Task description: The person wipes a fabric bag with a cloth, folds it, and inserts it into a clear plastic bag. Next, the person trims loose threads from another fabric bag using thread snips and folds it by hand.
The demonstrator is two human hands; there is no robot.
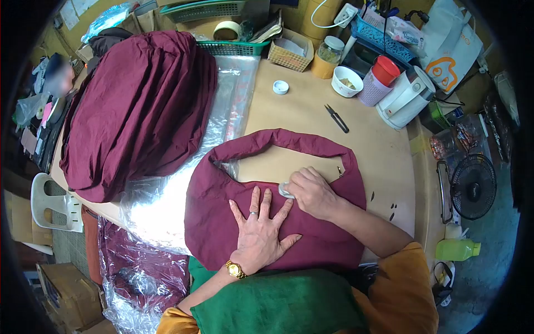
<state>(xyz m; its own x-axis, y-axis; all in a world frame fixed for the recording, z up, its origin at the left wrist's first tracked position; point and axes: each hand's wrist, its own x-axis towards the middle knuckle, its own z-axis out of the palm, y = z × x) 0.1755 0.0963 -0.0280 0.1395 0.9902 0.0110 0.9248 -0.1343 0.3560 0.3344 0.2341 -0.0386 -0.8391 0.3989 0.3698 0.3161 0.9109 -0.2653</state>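
A maroon fabric bag (328,236) with a wide looped strap lies flat at the table's front edge. Spread over its left-middle part is my left hand (260,231), palm down with the fingers apart, a ring and a gold watch on it. My right hand (311,192) is closed around a small whitish piece (286,190), which it presses on the bag near the upper opening edge, close to my left fingertips. What exactly the piece is cannot be made out. A small metal clasp (340,171) shows inside the strap at the right.
A tall pile of maroon fabric (139,111) stands at the left on clear plastic (161,209). Black thread snips (337,119) and a small white lid (281,87) lie beyond the bag. A bowl (347,82), a jar and a kettle (406,97) stand at the back right.
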